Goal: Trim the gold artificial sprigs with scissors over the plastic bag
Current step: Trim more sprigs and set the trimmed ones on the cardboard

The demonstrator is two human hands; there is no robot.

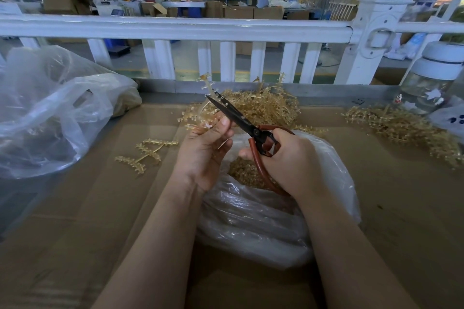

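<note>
We see the left hand (204, 150) pinched shut on a gold sprig (200, 110), thumb on top, sprig fanning toward 11 o'clock. The right hand (288, 160) is clamped around the red-brown handles of the scissors (241, 120); the dark blades point to 11 o'clock, slightly parted, tips at the sprig's stem. Both hands hang over the open plastic bag (263, 221) at centre, gold trimmings inside it. A loose sprig (148, 153) lies on the cardboard (100, 233) at 9 o'clock of the hands. There is a sprig pile (266, 105) at 12 o'clock and another pile (401, 128) at 3 o'clock. A large clear bag (50, 113) sits at 9 o'clock, and a white fence (226, 30) runs behind.
</note>
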